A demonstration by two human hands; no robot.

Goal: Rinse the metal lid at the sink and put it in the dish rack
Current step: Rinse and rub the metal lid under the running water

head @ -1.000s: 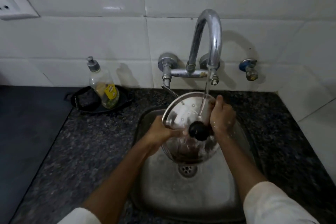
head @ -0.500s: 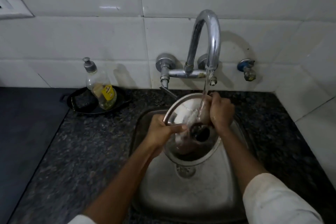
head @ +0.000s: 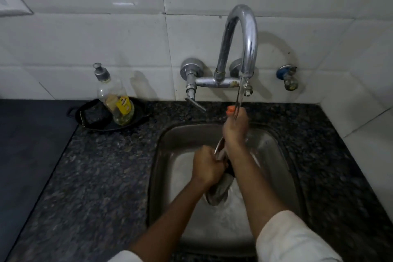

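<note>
The metal lid (head: pixel 219 192) hangs nearly edge-on over the steel sink (head: pixel 162 168), low in the basin, with only its lower part and a strip of rim showing. My left hand (head: pixel 207 168) grips it from the left at mid-height, near its dark knob. My right hand (head: pixel 235 130) holds the upper part from the right, fingers pointing up into the water stream (head: pixel 239 98) that falls from the faucet (head: pixel 244 27). The lid's top edge is hidden behind my right hand. No dish rack is in view.
A soap bottle (head: pixel 116 102) stands in a small black pan (head: pixel 93 120) on the dark granite counter (head: pixel 102 166) left of the sink. A blue-capped valve (head: pixel 287 76) sticks out of the tiled wall at right. A switch plate (head: pixel 10 0) is at top left.
The lid has turned from facing me to nearly edge-on and dropped lower in the sink. My left hand moved down with it; my right hand's fingers now reach up into the stream.
</note>
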